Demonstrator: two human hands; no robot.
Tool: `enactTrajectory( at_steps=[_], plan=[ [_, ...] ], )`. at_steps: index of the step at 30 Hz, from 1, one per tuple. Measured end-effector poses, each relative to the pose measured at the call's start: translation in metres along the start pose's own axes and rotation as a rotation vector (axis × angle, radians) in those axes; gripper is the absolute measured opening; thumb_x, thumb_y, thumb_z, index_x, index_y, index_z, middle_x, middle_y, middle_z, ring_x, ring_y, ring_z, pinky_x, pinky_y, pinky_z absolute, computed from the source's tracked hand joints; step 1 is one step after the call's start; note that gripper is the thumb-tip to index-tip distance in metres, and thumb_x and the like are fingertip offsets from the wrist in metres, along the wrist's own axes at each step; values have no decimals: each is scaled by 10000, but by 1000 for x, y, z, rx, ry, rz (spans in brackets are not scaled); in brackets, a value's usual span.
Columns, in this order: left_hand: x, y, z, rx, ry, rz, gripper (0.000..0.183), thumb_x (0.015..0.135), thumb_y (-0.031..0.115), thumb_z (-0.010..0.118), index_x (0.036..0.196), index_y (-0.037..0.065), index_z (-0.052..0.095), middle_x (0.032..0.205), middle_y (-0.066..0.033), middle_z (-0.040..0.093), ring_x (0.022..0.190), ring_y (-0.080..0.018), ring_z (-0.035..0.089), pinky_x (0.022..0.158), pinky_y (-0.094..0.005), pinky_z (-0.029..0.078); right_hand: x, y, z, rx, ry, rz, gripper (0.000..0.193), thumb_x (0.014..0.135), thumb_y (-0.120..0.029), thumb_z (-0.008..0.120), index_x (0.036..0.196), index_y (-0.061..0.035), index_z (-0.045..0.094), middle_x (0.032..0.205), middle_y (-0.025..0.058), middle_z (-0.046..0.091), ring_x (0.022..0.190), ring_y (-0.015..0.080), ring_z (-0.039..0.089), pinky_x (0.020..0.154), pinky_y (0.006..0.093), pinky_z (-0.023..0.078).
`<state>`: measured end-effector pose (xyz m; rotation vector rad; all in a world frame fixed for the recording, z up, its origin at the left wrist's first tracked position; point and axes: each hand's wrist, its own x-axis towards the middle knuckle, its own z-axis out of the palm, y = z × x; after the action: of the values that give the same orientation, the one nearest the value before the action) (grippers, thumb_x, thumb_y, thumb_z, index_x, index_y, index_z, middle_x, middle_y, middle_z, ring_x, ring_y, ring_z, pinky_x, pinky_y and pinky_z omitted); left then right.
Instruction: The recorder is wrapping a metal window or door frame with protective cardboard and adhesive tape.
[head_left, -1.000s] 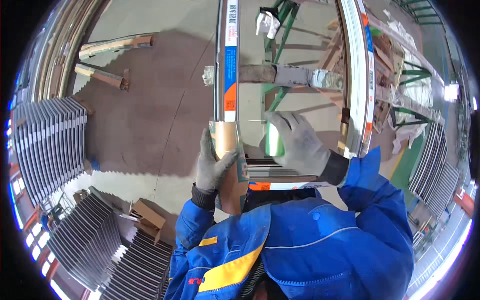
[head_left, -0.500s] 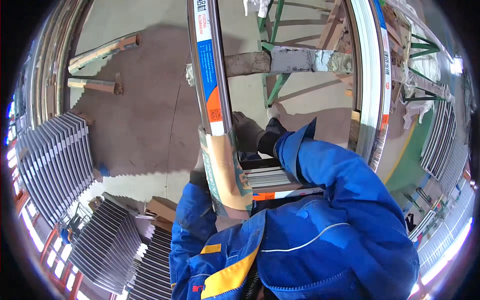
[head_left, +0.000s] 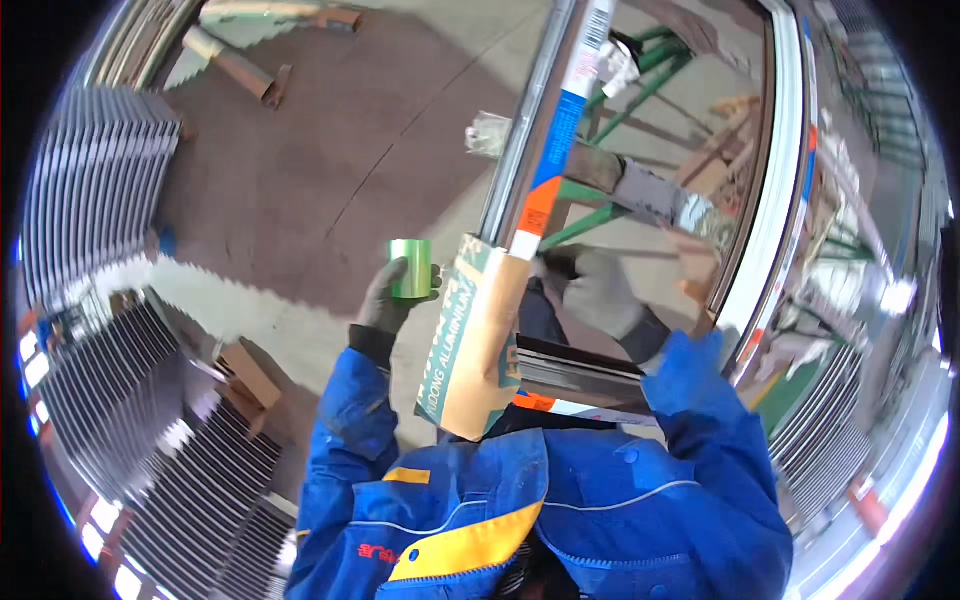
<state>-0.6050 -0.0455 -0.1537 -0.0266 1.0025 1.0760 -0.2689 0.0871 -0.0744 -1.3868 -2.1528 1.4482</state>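
Note:
My left hand (head_left: 385, 300), in a grey glove, grips a roll of green tape (head_left: 411, 268) just left of the frame's wrapped corner. Brown-and-green printed wrapping paper (head_left: 470, 345) covers that corner of a dark metal frame (head_left: 520, 150), which carries a white, blue and orange label strip. My right hand (head_left: 603, 292), also gloved, is inside the frame's opening, to the right of the wrapped corner. Motion smears its fingers, so their pose is unclear.
A padded support beam (head_left: 650, 190) on green metal legs (head_left: 590, 228) runs beneath the frame. Striped stacks of metal profiles (head_left: 100, 190) stand at left, with an open cardboard box (head_left: 250, 375) nearby. Cardboard-wrapped lengths (head_left: 230, 65) lie on the floor beyond.
My left hand has come out from behind the wrapped corner, and the green tape roll now shows in it. My right hand has moved right, away from the corner. The whole view has turned.

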Motion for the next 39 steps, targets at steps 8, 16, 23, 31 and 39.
enactTrajectory(
  at_steps=[8, 16, 23, 31, 39],
  plan=[
    [-52, 6, 42, 153, -61, 318, 404, 1016, 293, 605, 1267, -21, 645, 1193, -119, 698, 1095, -185, 654, 954, -337, 513, 24, -172, 44, -519, -57, -611, 1001, 676, -317, 895, 1509, -32, 420, 1489, 228, 462, 1309, 401, 535, 1076, 489, 457],
    [-86, -1, 72, 854, -96, 794, 353, 999, 252, 557, 1222, -2, 657, 1206, -186, 684, 1113, -249, 661, 868, -379, 478, -8, -185, 29, -398, 77, -551, 966, 648, -262, 916, 1464, -8, 466, 1265, 211, 604, 1128, 399, 601, 962, 483, 514],
    [-109, 10, 145, 1126, 126, 522, 1005, 763, 364, 800, 1519, -86, 314, 1214, -351, 614, 1138, -465, 639, 930, -532, 529, -92, -121, -19, -655, 76, -241, 976, 655, -237, 866, 1467, 56, 411, 1308, 269, 552, 1208, 443, 543, 1038, 525, 445],
    [-106, -8, 185, 1478, 393, 338, 1053, 702, 309, 822, 1532, -79, 305, 1268, -300, 551, 1160, -455, 583, 959, -550, 488, -65, 22, -7, -831, -182, -284, 928, 647, -173, 766, 1472, 62, 413, 1216, 265, 577, 1136, 446, 548, 999, 487, 473],
    [-88, -24, 141, 1143, 252, 419, 894, 880, 296, 749, 1569, -61, 305, 1380, -268, 565, 1269, -349, 583, 1061, -445, 460, 22, 72, 85, -373, -220, -557, 875, 766, -338, 785, 1484, 13, 431, 1395, 292, 515, 1293, 441, 501, 1093, 512, 427]
  ],
)
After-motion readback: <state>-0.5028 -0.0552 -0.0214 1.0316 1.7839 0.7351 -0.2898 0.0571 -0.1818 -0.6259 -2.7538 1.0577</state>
